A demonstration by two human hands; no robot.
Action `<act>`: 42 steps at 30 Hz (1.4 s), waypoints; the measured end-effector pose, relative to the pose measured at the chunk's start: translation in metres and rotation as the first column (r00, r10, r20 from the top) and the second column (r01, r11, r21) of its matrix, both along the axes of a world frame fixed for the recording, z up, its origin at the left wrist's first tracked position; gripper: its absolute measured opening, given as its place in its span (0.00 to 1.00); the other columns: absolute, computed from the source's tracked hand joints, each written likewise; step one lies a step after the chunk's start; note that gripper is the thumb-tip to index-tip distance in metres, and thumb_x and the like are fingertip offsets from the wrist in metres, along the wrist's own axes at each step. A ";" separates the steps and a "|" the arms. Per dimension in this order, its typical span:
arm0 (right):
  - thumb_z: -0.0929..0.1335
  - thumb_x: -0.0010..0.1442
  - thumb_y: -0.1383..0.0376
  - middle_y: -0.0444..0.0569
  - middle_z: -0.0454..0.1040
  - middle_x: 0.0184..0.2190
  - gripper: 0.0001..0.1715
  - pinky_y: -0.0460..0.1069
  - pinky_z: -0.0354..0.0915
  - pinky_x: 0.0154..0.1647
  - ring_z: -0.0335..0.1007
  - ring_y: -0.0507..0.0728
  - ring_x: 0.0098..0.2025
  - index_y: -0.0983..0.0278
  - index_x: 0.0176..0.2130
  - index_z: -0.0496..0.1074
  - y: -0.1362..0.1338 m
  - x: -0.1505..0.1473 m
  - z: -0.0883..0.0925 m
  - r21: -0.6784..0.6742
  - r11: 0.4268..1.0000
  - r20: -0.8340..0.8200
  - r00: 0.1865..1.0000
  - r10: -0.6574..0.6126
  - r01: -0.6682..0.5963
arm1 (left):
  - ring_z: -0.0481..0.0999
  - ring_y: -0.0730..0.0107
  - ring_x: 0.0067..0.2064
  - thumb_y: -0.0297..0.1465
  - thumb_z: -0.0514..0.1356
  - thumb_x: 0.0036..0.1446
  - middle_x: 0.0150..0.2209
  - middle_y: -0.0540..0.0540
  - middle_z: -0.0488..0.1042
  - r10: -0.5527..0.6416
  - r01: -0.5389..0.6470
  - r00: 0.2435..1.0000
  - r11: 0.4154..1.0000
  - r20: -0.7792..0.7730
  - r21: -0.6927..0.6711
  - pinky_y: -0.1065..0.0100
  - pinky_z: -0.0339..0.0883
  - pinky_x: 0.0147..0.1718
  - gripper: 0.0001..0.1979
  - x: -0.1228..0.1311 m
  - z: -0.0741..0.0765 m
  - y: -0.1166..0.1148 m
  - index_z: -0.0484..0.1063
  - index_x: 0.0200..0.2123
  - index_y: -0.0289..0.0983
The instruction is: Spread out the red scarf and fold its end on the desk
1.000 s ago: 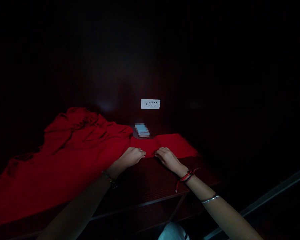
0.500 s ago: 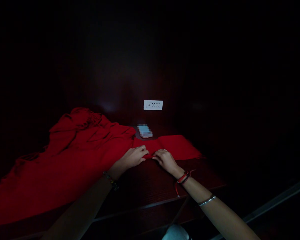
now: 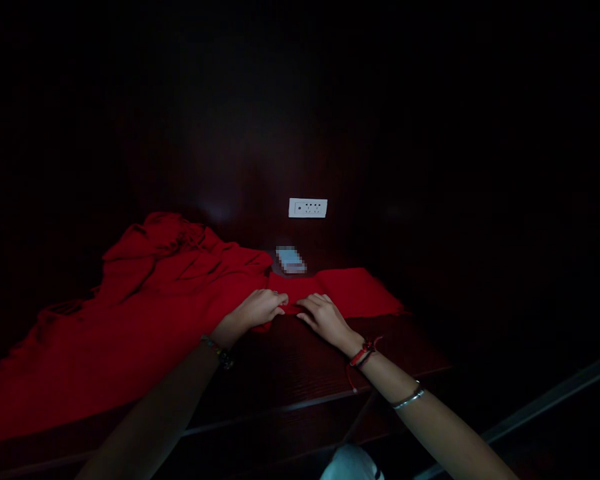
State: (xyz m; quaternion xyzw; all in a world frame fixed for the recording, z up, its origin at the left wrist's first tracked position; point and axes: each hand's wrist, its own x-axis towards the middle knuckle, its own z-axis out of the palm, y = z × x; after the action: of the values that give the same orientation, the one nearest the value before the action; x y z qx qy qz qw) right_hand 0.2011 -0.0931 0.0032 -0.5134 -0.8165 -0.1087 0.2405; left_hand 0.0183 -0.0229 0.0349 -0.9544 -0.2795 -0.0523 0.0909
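Note:
A long red fringed scarf (image 3: 130, 333) lies across a dark wooden shelf, heaped and wrinkled on the left and flattened into a narrow strip on the right. My left hand (image 3: 261, 309) is closed in a pinch on the front edge of that strip. Just to its right, my right hand (image 3: 327, 321) has its fingers and thumb curled onto the same edge, with red cloth between the tips. A short gap separates the two hands. Behind the strip lies a blurred, pale, flat rectangular object (image 3: 291, 259).
A white wall socket (image 3: 308, 208) is set in the dark back panel. The shelf (image 3: 310, 367) has a front edge nearest me, with another level below it. Something pale and rounded (image 3: 351, 465) shows at the bottom. Most of the surroundings are too dark to make out.
My left hand has shifted slightly left along the scarf's edge, and a bit of cloth now hangs below it. The right hand has moved slightly left, its fingers a little less curled.

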 end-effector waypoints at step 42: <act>0.64 0.57 0.65 0.49 0.70 0.32 0.07 0.48 0.59 0.38 0.64 0.54 0.36 0.65 0.37 0.68 0.012 -0.026 -0.003 -0.037 0.999 -0.092 0.996 0.017 -0.020 | 0.71 0.69 0.31 0.30 0.49 0.58 0.30 0.47 0.74 -0.042 0.042 0.999 0.998 -0.013 0.036 0.73 0.57 0.28 0.10 -0.023 0.007 0.012 0.71 0.32 0.38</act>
State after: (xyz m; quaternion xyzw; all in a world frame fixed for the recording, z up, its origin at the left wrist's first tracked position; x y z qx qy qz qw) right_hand 0.1755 -0.0810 -0.0001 -0.5147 -0.8113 -0.0675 0.2690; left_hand -0.0043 -0.0113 0.0422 -0.9585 -0.2579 -0.0536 0.1086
